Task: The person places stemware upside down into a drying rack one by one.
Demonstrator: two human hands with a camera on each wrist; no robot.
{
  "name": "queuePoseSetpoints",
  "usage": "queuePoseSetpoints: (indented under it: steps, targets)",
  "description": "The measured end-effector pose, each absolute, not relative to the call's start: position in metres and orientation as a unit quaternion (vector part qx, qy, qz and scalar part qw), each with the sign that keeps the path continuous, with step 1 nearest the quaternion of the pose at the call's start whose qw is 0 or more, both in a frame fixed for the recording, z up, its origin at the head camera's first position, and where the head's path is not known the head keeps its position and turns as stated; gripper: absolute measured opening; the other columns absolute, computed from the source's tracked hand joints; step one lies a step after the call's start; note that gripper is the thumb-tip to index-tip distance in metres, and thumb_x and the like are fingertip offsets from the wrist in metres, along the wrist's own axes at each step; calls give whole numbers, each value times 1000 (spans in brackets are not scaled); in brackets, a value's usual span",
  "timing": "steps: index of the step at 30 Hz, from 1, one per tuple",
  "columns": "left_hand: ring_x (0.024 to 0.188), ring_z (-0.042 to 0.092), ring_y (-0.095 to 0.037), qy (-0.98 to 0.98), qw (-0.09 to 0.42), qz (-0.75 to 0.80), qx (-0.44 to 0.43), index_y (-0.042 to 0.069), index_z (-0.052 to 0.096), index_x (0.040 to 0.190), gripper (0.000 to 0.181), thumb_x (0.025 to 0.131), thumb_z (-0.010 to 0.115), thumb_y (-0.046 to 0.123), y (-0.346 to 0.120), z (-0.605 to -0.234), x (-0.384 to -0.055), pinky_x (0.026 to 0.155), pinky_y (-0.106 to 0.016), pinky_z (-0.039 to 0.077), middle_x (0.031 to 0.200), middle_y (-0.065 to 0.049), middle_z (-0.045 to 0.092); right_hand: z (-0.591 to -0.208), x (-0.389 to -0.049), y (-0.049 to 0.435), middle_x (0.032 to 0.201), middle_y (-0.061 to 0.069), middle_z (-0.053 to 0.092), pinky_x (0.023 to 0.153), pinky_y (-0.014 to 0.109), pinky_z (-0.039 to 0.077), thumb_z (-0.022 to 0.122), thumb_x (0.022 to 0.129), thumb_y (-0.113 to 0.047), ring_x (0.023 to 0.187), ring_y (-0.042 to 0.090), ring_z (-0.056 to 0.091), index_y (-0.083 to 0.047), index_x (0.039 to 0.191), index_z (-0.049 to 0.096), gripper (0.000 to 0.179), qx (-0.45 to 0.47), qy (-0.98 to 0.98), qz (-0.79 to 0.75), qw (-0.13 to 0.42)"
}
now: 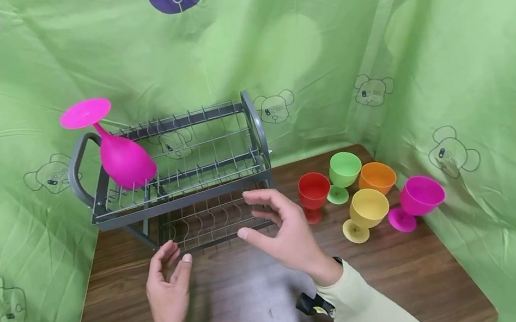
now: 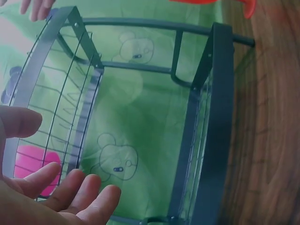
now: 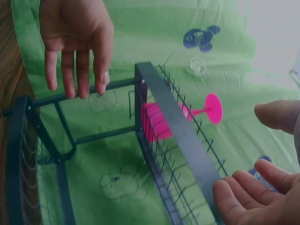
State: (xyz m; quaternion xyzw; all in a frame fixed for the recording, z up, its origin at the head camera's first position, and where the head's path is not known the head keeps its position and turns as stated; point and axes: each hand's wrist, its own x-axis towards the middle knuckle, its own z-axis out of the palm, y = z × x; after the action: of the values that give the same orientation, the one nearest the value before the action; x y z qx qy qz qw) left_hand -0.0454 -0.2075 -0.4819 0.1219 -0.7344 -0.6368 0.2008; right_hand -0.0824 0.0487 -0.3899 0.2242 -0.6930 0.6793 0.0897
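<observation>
My left hand [image 1: 168, 289] is in front of the left part of a grey two-tier dish rack [image 1: 184, 196], fingers loosely bent and holding nothing. Before the rack's right half, my right hand [image 1: 288, 234] is spread, thumb apart from the fingers, also holding nothing. A magenta goblet [image 1: 126, 160] sits upside down, tilted, in the left end of the upper tier, its foot sticking up past the side handle. From the right wrist view, the same magenta goblet [image 3: 159, 123] shows between the rack's wires, and my left hand [image 3: 79, 33] hangs by the frame.
Right of the rack stand several goblets on the wooden table [image 1: 238, 301]: red [image 1: 314, 190], green [image 1: 345, 169], orange [image 1: 378, 177], yellow [image 1: 369, 208] and another magenta one [image 1: 422, 195]. A green patterned cloth [image 1: 322, 53] encloses the table at the back and sides.
</observation>
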Motion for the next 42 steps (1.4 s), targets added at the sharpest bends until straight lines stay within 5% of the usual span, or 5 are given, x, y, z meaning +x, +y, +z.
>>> queuePoseSetpoints:
  steps: [18,30,42]
  targets:
    - [122,66,-16,-741,142,-649,100,11,60,143,46,100,71,2,-195,-498,-31,95,-14,57,134,0,65,-450,-69,116,136,14,67,106,28,57,83,83,8,124,16,66,-1,138,62,59,119,-709,676,159]
    - [121,66,-13,-748,138,-641,99,9,60,143,46,99,72,3,-195,-511,-32,94,-12,56,133,0,65,-478,-66,169,131,7,69,102,26,59,85,81,11,119,14,68,0,135,65,59,-15,-713,668,213]
    - [125,64,-17,-761,99,-631,118,11,58,145,47,101,73,12,-194,-526,-28,94,-11,55,136,1,62,-491,-58,219,133,14,67,99,17,57,82,82,13,121,23,66,6,137,62,59,-107,-695,654,279]
